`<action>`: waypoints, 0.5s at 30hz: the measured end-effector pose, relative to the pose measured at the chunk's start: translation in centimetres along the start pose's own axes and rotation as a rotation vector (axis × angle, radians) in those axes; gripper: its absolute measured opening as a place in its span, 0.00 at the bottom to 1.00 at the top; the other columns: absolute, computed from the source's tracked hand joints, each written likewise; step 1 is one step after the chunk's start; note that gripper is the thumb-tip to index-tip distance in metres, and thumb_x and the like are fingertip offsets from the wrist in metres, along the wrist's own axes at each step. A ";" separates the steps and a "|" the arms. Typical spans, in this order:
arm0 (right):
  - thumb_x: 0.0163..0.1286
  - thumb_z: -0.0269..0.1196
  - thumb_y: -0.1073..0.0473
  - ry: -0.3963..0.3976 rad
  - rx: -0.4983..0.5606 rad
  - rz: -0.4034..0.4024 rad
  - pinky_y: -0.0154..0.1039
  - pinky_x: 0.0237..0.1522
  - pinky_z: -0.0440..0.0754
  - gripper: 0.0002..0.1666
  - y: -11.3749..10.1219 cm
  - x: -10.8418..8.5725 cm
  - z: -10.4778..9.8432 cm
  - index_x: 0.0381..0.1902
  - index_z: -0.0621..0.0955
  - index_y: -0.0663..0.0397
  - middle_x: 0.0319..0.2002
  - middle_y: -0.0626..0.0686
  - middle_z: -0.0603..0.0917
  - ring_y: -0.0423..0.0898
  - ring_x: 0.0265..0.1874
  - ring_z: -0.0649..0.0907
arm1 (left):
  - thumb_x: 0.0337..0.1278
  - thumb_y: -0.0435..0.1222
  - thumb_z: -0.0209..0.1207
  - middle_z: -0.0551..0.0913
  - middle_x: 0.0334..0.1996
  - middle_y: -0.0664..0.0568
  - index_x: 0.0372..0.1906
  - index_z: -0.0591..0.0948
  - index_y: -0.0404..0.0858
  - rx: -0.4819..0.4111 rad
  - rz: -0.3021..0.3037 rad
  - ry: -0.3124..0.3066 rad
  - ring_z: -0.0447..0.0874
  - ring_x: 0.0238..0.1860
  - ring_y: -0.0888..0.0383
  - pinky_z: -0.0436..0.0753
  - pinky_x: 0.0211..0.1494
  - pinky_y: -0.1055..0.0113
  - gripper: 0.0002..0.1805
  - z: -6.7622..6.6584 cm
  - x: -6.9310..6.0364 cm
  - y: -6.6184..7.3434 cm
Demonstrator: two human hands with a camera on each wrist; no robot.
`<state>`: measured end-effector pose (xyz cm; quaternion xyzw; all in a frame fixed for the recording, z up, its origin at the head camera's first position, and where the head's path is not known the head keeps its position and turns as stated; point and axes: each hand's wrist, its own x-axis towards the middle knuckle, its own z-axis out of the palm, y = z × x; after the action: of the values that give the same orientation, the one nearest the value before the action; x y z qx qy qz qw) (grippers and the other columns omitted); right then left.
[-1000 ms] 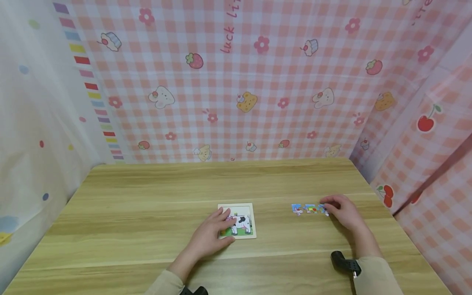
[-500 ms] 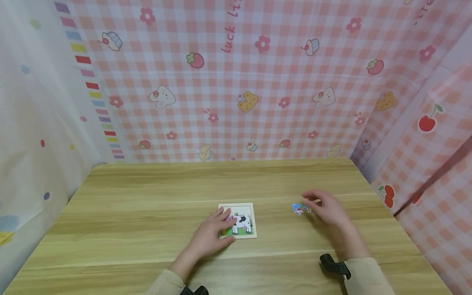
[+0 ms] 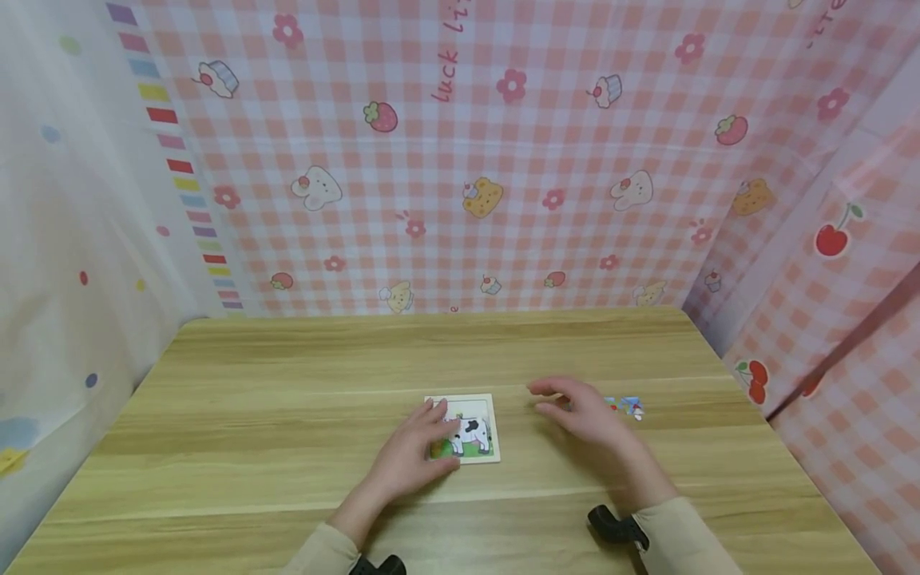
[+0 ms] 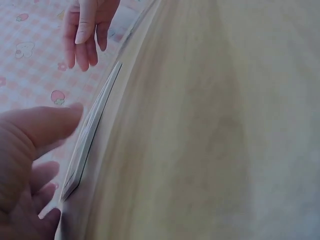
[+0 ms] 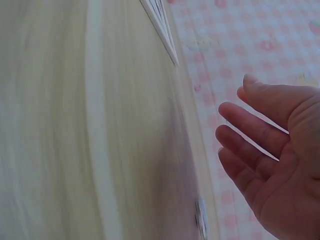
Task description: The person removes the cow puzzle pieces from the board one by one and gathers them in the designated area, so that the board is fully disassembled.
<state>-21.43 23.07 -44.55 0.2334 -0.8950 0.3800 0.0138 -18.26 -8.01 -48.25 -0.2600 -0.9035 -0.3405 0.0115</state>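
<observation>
A square wooden puzzle board with a picture of a cow lies near the middle of the table. My left hand rests over its left side, fingers spread, covering part of the picture. To the right of the board, my right hand hovers above the table. In the right wrist view this hand has loosely extended fingers with nothing between them. Small blue-patterned jigsaw pieces lie just beyond it to the right, partly hidden behind the hand. The board appears edge-on in the left wrist view.
The wood-grain table extends around both hands. A pink checked curtain hangs behind its back edge, with more fabric at the right and pale fabric at the left. Black wrist devices sit at the sleeves.
My right hand has moved left, from the rightmost jigsaw piece across the row towards the board; the pieces at the right end show again. My left hand stays on the board.
</observation>
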 end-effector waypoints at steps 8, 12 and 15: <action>0.70 0.63 0.63 -0.057 0.006 -0.120 0.50 0.54 0.82 0.17 -1.8 1.2 2.4 0.55 0.82 0.63 0.51 0.58 0.86 0.56 0.52 0.83 | 0.52 0.40 0.71 0.68 0.70 0.37 0.63 0.77 0.32 -0.059 -0.014 0.030 0.63 0.72 0.39 0.62 0.73 0.43 0.33 -1.7 0.7 -0.4; 0.69 0.64 0.63 -0.088 -0.021 -0.149 0.47 0.54 0.82 0.17 -2.9 1.9 3.7 0.54 0.83 0.60 0.50 0.55 0.86 0.52 0.50 0.84 | 0.50 0.44 0.73 0.70 0.70 0.39 0.65 0.75 0.31 -0.026 -0.048 0.002 0.65 0.71 0.39 0.62 0.73 0.44 0.38 -2.2 1.0 -0.8; 0.69 0.65 0.61 -0.120 -0.035 -0.149 0.44 0.53 0.82 0.17 -3.7 2.3 4.5 0.54 0.83 0.58 0.50 0.53 0.86 0.50 0.48 0.83 | 0.48 0.46 0.73 0.70 0.69 0.39 0.67 0.73 0.31 -0.010 -0.062 -0.013 0.65 0.71 0.39 0.62 0.73 0.43 0.42 -2.2 1.2 -1.2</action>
<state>-21.23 16.76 -44.80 0.3212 -0.8809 0.3475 -0.0074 -20.22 -9.62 -47.04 -0.2340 -0.9095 -0.3435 -0.0062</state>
